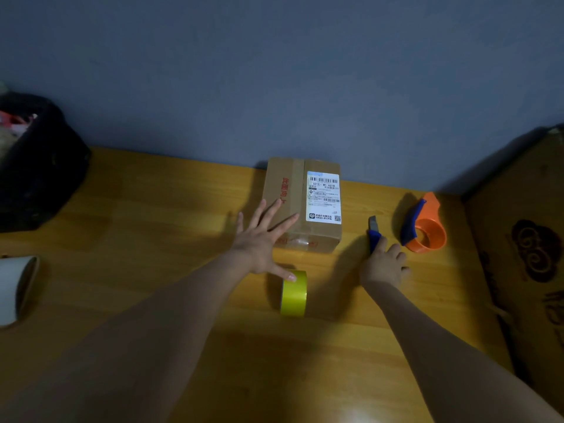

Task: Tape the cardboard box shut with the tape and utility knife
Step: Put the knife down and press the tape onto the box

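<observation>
A small cardboard box (293, 193) with a white shipping label and red print stands against the wall on the wooden table (152, 227). My left hand (262, 239) is spread open, its fingertips over the box's near left top edge and its thumb touching the yellow tape roll (293, 293), which stands on edge in front of the box. My right hand (383, 264) rests on the handle of the blue utility knife (374, 232), whose grey blade end points away from me, to the right of the box.
An orange and blue tape dispenser (424, 227) lies right of the knife. A large brown carton (525, 254) stands at the right edge. A black bin (36, 166) is at the far left, and a white roll (15, 288) lies at the left edge.
</observation>
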